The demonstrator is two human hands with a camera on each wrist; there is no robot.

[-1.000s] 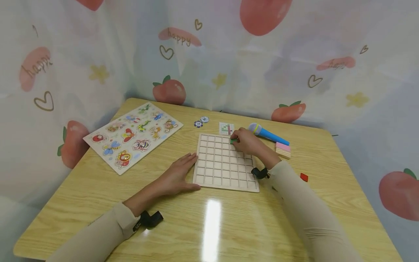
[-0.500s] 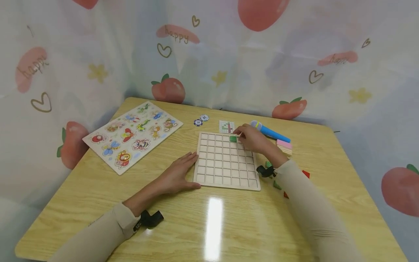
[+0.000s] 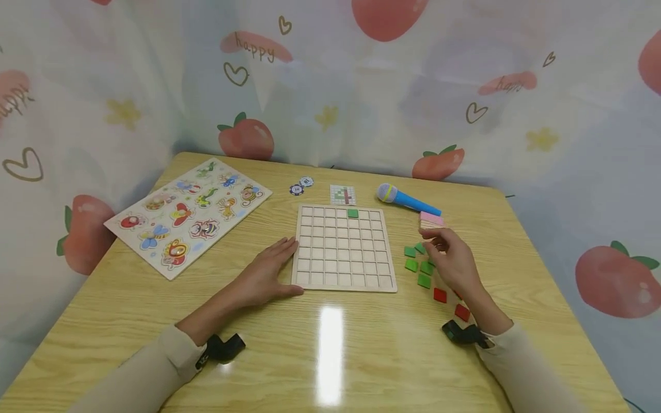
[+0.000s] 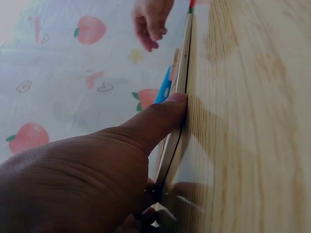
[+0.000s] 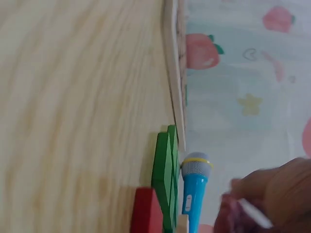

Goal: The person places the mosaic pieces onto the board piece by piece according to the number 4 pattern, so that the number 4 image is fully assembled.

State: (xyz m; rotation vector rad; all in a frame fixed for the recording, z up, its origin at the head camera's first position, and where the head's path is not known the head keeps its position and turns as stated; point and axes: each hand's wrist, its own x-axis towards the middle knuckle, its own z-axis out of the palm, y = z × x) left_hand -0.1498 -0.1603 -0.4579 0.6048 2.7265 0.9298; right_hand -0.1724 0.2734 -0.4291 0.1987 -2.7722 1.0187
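Observation:
A square wooden grid board [image 3: 344, 289] lies mid-table, with one green tile [image 3: 353, 213] in its top row. My left hand [image 3: 264, 274] rests against the board's left edge, fingers and thumb spread; in the left wrist view its thumb [image 4: 160, 116] touches the rim. To the right of the board, several green tiles [image 3: 424, 280] and red tiles [image 3: 440, 295] lie loose. Above them hovers my right hand [image 3: 457, 261], fingers loosely bent with nothing seen between them. It covers some tiles. In the right wrist view, that hand [image 5: 282, 194] is apart from the tiles.
A small pattern card [image 3: 343, 195] lies behind the board, with two round chips [image 3: 296, 190] to its left. A blue toy microphone [image 3: 410, 201] and a pink-topped stack [image 3: 431, 219] are at the back right. An insect puzzle board [image 3: 190, 217] occupies the left side.
My right hand has let go of the green tile in the board's top row and moved right and nearer, over the loose tiles. My left hand stays at the board's edge.

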